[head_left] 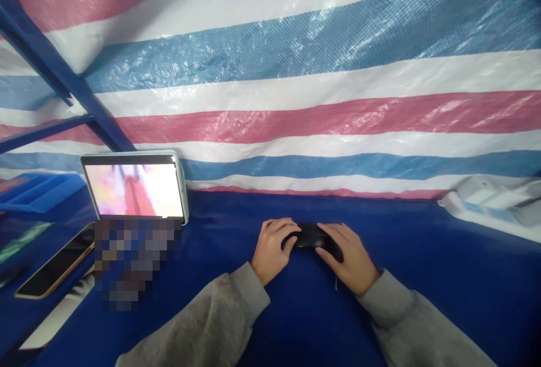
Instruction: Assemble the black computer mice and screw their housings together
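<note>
A glossy black oblong object with rounded ends rests on or just over the blue tabletop in front of me; its exact kind is unclear. My left hand grips its left end, fingers curled over the top and thumb on the near side. Around the right end, my right hand closes in the same way, the thumb along the near edge. A short thin pale strand shows just below my right thumb. Both palms hide the object's ends.
Left of my hands a tablet stands propped up with its screen lit. A phone lies nearer, by a blue tray. White box-like items sit at the far right. A striped tarpaulin hangs behind the blue table.
</note>
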Tool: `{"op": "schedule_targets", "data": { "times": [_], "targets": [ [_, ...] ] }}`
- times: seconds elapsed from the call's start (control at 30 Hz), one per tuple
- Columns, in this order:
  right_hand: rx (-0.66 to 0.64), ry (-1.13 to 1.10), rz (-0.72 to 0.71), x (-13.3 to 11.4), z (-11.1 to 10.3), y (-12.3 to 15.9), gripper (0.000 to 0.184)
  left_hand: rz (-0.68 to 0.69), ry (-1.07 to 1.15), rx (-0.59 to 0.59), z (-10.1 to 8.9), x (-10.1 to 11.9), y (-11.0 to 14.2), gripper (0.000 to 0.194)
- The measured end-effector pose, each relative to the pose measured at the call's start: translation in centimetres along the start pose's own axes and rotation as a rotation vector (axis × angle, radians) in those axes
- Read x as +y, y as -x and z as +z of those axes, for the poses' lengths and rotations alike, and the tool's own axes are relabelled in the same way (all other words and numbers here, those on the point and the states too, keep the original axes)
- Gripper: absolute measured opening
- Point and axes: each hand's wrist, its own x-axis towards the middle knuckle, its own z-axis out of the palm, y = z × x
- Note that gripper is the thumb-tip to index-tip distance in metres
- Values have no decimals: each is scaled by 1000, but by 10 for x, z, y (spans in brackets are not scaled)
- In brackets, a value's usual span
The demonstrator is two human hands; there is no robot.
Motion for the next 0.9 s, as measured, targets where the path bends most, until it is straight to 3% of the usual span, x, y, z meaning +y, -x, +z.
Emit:
{"op": "schedule_targets", "data": {
  "times": [0.2, 0.37, 0.73, 0.9],
  "targets": [
    [-38, 3, 3, 4, 1, 2, 50, 7, -33, -56, -2, 4, 1, 24],
    [-31, 3, -9, 5, 1, 1, 49, 72, -91, -148, -1, 5, 2, 52],
    [17, -28, 37, 4, 0, 2, 47, -30, -65, -44, -3, 9, -1, 29],
    [66, -27, 81, 0, -2, -1, 46, -12, -142, -33, -5, 8, 1, 32]
  ]
}}
